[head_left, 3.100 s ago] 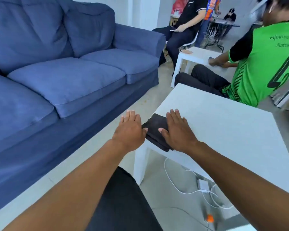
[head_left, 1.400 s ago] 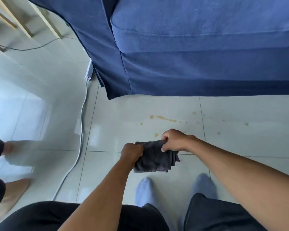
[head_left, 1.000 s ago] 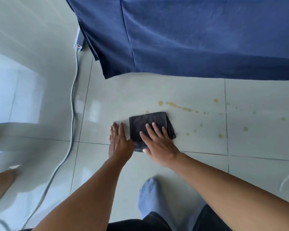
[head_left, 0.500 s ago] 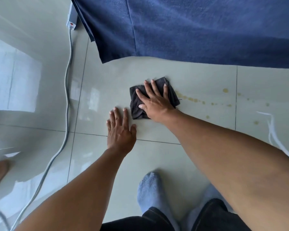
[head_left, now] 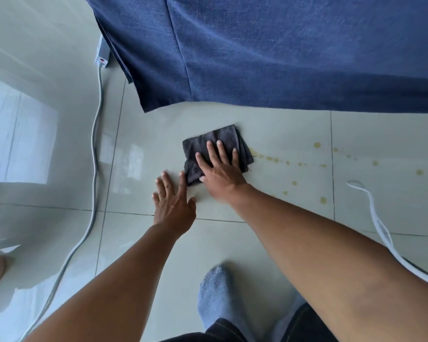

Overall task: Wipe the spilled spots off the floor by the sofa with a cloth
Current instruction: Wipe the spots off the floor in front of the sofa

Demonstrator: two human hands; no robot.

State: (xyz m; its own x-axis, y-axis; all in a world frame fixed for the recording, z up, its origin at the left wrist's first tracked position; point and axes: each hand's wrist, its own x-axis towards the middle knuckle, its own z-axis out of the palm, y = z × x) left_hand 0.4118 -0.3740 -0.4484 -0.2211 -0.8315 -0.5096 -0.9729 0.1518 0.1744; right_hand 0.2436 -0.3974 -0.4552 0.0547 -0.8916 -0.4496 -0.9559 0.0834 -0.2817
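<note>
Soft daylight fills the room, bright and even. The glossy floor [head_left: 269, 243] throws back pale window glare along its left edge, washing the tiles there nearly white. Shadows under the arms are faint and soft-edged. The sofa [head_left: 282, 50] weave looks sharp; the sock [head_left: 215, 297] at the bottom is smeared. Tile seams bow near the frame's edges.

Both arms bare, reaching forward and down. Right hand [head_left: 221, 172] flat, palm down, fingers [head_left: 216, 153] spread and extended, pressing the cloth [head_left: 209, 141] against the floor. Left hand [head_left: 174, 204] flat on the floor just left of it, palm down, fingers splayed, thumb out to the right. Left wrist straight; right wrist slightly bent.
</note>
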